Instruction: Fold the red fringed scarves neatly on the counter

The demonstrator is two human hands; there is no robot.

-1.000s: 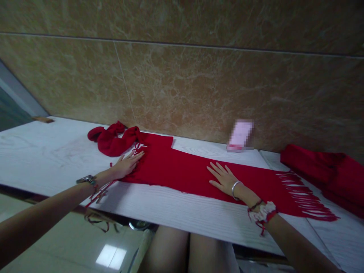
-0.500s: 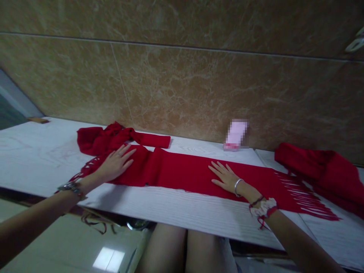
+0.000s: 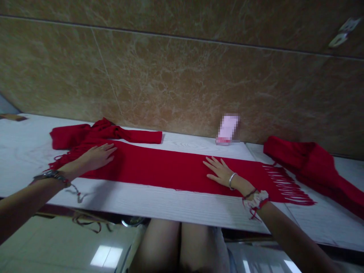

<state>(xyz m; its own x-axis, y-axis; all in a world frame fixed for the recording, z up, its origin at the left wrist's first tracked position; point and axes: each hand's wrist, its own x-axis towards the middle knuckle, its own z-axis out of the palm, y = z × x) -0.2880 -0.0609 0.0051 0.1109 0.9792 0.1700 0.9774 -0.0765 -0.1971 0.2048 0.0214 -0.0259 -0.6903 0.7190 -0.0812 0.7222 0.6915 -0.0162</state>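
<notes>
A long red scarf [image 3: 162, 167] with fringed ends lies spread flat along a white table. My left hand [image 3: 98, 156] is over its left part, fingers extended, palm down. On the right part of the scarf, my right hand [image 3: 218, 170] rests flat with its fingers spread. Neither hand grips anything. Behind the left end is a crumpled red cloth [image 3: 82, 134] with a flat strip reaching right. Beyond the right fringe sits another folded red cloth [image 3: 309, 159].
The white table [image 3: 176, 208] runs along a brown marbled wall [image 3: 170, 76]. A pink and white blurred item [image 3: 228, 128] leans near the wall. A small brown piece [image 3: 13, 117] lies at the far left. My legs are below the table's front edge.
My left hand has moved left along the scarf, and the raised fold near its middle is now flat. My right hand stays on the right part. The camera view has shifted slightly.
</notes>
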